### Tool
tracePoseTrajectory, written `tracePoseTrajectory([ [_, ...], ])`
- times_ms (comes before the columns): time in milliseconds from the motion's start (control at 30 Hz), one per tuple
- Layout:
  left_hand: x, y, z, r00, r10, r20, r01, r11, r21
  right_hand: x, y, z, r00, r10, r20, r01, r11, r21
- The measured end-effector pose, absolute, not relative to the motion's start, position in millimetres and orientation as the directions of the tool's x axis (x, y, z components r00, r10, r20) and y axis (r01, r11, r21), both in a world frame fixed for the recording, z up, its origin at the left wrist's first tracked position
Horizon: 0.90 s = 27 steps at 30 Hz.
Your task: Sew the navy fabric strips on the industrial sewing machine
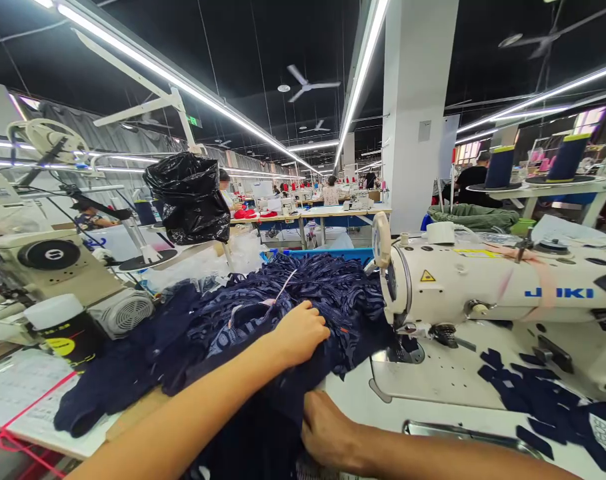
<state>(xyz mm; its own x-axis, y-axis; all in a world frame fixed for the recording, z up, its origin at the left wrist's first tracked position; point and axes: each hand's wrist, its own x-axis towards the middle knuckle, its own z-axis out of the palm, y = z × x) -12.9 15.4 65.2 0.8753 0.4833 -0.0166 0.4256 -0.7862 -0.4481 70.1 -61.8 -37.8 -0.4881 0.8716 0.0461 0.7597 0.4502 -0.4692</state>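
A large heap of navy knit garments [327, 280] covers the table in front of me. My left hand [303, 333] reaches across from the lower left, its fingers curled onto the dark cloth at the near side of the heap. Just below it, my right hand [327, 430] grips the edge of a navy garment [263, 420] that hangs down toward me. The fingertips of this hand are hidden by the cloth. Right of the heap stands a white sewing machine [463, 287], with navy cloth lying close to its needle area.
Small navy fabric pieces [537, 393] lie scattered on the machine table at right, behind a metal tray [463, 430]. At left are another machine [43, 260], a black-and-white canister [63, 330] and a black plastic bag [187, 200] on a stand. Other people work farther back.
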Motion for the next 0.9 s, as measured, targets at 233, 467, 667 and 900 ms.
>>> tracePoseTrajectory([
  [233, -41.7, -9.0, 67.2, 0.864, 0.503, 0.020, 0.471, -0.795, -0.381, 123.9, -52.4, -59.8, -0.424, 0.837, 0.346, 0.617, 0.547, -0.566],
  [467, -40.9, -30.9, 62.8, 0.775, 0.617, -0.137, 0.495, -0.728, -0.474, 148.2, 29.4, -69.7, 0.048, 0.914, 0.403, 0.646, 0.279, -0.711],
  [667, -61.6, -39.9, 55.0, 0.778, 0.620, -0.102, 0.501, -0.710, -0.495, 162.6, 60.8, -71.0, 0.100, 0.916, 0.388, 0.650, 0.235, -0.723],
  [900, 3.6, -25.9, 34.8, 0.864, 0.502, 0.038, 0.477, -0.791, -0.383, 167.6, 55.5, -76.7, 0.053, 0.929, 0.367, 0.605, 0.262, -0.752],
])
